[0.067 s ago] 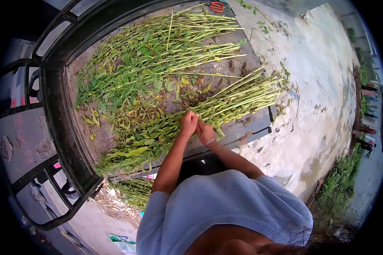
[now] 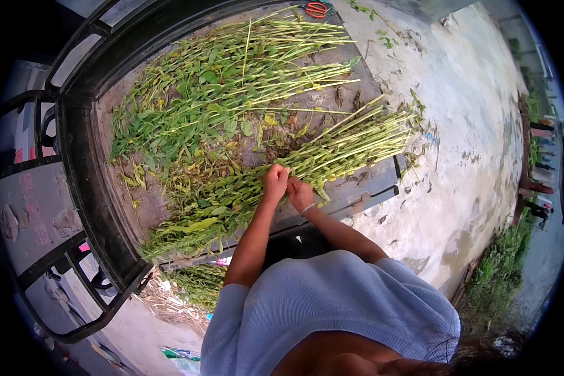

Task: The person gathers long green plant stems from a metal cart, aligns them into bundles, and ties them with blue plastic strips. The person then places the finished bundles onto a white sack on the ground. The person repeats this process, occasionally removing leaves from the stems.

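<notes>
My left hand (image 2: 276, 182) and my right hand (image 2: 300, 193) are side by side, both closed, above the near edge of a bundle of green podded stalks (image 2: 351, 148) that look like sesame. Their fingertips meet or nearly meet. Whatever they pinch is hidden or too fine to make out. From the hands the bundle's bare cut ends fan out to the right, while its leafy tops (image 2: 191, 232) spread to the left. A pale band circles my right wrist. Farther back lies a second, wider spread of the same stalks (image 2: 219, 94), leaves to the left.
Everything lies on a flat cargo bed (image 2: 373, 94) with a dark metal frame (image 2: 84, 169) along its left. Red-handled scissors (image 2: 316, 9) rest at the far edge. Below the bed's near left corner is another leafy heap (image 2: 197, 282). Pale concrete (image 2: 470, 125) with scattered leaves extends to the right.
</notes>
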The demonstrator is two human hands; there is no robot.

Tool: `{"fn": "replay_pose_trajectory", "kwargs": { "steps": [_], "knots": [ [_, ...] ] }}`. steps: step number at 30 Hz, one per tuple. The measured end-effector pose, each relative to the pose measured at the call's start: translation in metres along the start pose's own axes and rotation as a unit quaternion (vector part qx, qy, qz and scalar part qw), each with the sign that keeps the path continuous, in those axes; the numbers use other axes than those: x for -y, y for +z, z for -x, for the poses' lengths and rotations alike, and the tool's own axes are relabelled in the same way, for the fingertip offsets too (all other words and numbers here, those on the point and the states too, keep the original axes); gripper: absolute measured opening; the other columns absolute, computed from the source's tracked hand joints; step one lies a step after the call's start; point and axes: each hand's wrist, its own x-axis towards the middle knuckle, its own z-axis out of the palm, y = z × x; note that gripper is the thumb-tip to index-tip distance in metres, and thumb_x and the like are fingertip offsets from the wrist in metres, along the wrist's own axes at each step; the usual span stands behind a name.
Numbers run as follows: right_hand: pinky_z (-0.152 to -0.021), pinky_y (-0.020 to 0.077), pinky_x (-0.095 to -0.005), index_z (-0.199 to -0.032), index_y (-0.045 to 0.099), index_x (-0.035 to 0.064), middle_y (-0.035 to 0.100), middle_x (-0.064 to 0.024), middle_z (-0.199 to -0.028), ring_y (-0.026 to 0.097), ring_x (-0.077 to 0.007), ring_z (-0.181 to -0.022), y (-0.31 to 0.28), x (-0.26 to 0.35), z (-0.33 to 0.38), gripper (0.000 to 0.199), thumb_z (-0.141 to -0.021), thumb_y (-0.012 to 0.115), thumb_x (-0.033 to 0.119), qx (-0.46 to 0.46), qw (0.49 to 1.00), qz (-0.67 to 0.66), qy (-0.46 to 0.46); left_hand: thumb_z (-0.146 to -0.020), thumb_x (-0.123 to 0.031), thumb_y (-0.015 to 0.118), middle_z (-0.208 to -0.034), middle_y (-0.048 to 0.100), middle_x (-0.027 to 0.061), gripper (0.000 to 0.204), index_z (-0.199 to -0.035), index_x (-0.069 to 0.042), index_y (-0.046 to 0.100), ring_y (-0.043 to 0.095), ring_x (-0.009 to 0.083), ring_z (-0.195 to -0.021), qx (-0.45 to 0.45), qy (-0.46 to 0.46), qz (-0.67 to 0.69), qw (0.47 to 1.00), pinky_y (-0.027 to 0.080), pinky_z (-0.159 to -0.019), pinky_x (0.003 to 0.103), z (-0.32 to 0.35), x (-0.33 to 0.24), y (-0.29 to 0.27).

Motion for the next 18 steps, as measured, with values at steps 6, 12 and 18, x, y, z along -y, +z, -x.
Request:
{"fn": "replay_pose_trajectory", "kwargs": {
  "steps": [6,12,18],
  "knots": [
    [-0.050,0.0409,-0.0310,-0.073,0.055,0.0018,0.050,-0.0116,-0.056,0.050,-0.0161,-0.051,0.012,-0.020,0.018,0.012,-0.079,0.054,0.013,-0.017,0.968,-0.181,0.172,-0.087,-0.015,0.053,-0.084,0.057,0.0046,0.012,-0.085,-0.003,0.053,0.058,0.0130,-0.066,-0.097,-0.219,0.265,0.934,0.051,-0.061,0.028,0.034,0.007,-0.007],
    [-0.040,0.0291,-0.0227,-0.065,0.052,0.0044,0.043,0.0035,-0.052,0.037,-0.0054,-0.045,0.007,-0.026,0.050,0.020,-0.084,0.051,0.011,0.004,0.965,-0.218,0.147,-0.077,-0.006,0.061,-0.075,0.057,0.0051,0.007,-0.083,-0.002,0.060,0.059,0.0146,-0.066,-0.131,-0.008,0.032,0.991,0.047,-0.058,0.025,0.076,0.001,-0.002],
    [-0.031,0.0229,-0.0261,-0.061,0.047,0.0068,0.042,-0.0022,-0.047,0.034,-0.0110,-0.033,0.005,-0.031,0.056,0.026,-0.086,0.049,0.015,0.032,0.876,-0.297,0.378,-0.076,-0.011,0.055,-0.073,0.060,0.0130,0.011,-0.080,-0.006,0.063,0.057,0.0317,-0.066,-0.008,-0.020,-0.186,0.982,0.046,-0.060,0.038,0.086,0.019,0.008]
  ]
}}
